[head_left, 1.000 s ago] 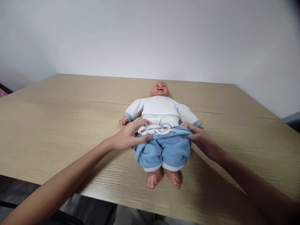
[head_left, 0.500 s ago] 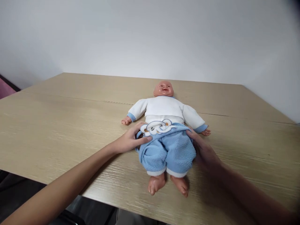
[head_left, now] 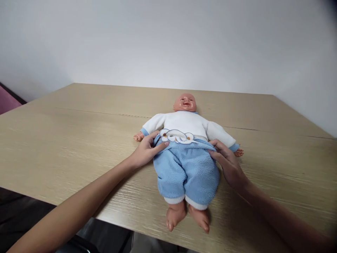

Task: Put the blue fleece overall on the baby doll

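Note:
A baby doll (head_left: 185, 103) lies on its back on the table, head away from me and bare feet toward me. It wears a white sweater (head_left: 184, 122) with blue cuffs and fuzzy blue pants (head_left: 196, 172) with white hems. A white animal face patch (head_left: 177, 136) sits at the front of the waist, partly folded over. My left hand (head_left: 147, 149) grips the waistband on the left, thumb on top and fingers partly hidden in the cloth. On the right side, my right hand (head_left: 228, 161) pinches the waistband between thumb and fingers.
The light wooden table (head_left: 79, 140) has a seam running across it behind the doll's shoulders. A pale wall (head_left: 168, 42) stands behind. Something pink (head_left: 9, 100) shows at the far left. Dark shapes lie below the near table edge.
The waistband has moved up toward the doll's belly, and the patch has folded more. Both hands have shifted slightly up with it. The doll's feet appear nearer to me.

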`<state>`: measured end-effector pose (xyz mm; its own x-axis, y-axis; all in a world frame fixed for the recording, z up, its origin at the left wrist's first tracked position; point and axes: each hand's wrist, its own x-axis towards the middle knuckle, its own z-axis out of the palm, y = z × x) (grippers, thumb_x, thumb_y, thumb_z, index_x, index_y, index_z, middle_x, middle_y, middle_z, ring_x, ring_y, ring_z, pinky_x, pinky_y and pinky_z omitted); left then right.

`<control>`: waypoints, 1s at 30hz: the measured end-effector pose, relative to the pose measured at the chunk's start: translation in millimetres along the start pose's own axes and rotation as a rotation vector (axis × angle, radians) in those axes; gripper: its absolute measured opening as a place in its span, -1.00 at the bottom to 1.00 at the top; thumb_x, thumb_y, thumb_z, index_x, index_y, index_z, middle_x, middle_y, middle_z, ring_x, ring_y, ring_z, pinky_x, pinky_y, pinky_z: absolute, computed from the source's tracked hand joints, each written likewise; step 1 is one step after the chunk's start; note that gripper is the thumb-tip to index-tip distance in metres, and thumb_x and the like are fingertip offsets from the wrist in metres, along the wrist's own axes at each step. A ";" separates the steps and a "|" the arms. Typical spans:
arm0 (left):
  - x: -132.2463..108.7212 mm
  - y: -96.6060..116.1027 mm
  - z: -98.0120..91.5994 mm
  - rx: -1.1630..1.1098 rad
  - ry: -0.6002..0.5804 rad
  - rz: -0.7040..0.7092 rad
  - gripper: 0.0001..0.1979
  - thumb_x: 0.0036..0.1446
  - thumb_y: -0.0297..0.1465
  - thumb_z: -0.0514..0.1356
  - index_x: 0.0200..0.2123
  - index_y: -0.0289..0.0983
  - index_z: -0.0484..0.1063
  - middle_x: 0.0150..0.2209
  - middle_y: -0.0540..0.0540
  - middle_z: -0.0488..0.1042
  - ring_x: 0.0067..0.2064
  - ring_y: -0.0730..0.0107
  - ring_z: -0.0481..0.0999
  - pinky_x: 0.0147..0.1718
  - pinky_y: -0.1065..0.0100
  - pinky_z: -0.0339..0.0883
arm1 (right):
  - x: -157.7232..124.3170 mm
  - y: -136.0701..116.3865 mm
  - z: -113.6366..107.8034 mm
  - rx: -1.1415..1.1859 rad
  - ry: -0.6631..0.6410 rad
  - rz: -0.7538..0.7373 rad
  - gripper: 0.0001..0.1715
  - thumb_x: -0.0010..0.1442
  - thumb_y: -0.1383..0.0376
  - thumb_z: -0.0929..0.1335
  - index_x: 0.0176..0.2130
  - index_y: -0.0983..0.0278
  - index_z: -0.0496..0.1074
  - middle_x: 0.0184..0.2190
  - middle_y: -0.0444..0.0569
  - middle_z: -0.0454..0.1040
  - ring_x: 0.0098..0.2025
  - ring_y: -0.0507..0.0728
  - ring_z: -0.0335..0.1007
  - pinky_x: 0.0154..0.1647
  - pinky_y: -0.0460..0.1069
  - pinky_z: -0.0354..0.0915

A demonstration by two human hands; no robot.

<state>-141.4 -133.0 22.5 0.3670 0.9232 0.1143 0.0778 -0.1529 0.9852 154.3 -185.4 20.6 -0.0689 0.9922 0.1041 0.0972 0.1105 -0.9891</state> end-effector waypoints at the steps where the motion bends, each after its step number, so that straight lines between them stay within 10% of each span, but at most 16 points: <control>1: 1.8 1.8 0.1 0.012 0.022 0.024 -0.62 0.32 -0.05 0.40 -0.06 -0.24 0.54 -0.14 -0.06 0.53 -0.08 0.28 0.46 -0.04 0.30 0.34 | 1.6 -2.4 -0.8 -0.034 0.000 -0.037 -0.82 0.34 0.11 0.45 -0.24 0.14 0.49 -0.38 -0.15 0.35 -0.32 0.15 0.23 -0.29 0.00 0.23; 12: 9.7 -4.3 -7.7 0.140 0.034 0.028 -0.57 0.36 0.02 0.31 -0.25 -0.25 0.45 -0.33 0.01 0.33 -0.26 0.35 0.29 -0.22 0.34 0.19 | 19.7 22.0 -11.4 0.295 -0.006 0.196 -0.84 0.20 0.10 0.40 -0.28 0.10 0.40 -0.34 -0.10 0.46 -0.20 0.28 0.39 -0.08 0.13 0.37; 22: 41.7 9.0 -2.0 0.097 0.039 0.185 -0.58 0.41 0.03 0.28 -0.12 -0.22 0.39 -0.30 0.03 0.32 -0.27 0.39 0.27 -0.24 0.35 0.17 | 31.2 -19.0 -6.2 -0.138 -0.056 -0.043 -0.77 0.31 0.07 0.46 -0.24 0.16 0.50 -0.29 -0.11 0.43 -0.20 0.19 0.31 -0.13 0.03 0.26; 30: 50.8 5.2 -3.4 0.246 0.171 0.103 -0.66 0.43 -0.06 0.26 -0.17 -0.24 0.44 -0.29 0.01 0.36 -0.24 0.36 0.29 -0.19 0.32 0.18 | 66.1 15.9 -24.1 -0.015 0.000 0.189 -0.64 0.13 -0.01 0.59 -0.17 0.12 0.62 -0.09 -0.05 0.67 0.14 0.35 0.52 0.27 0.17 0.40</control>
<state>-125.5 -85.6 33.9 0.2246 0.9413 0.2521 0.2780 -0.3099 0.9092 175.2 -116.7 14.3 -0.0482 0.9954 -0.0831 0.1236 -0.0766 -0.9894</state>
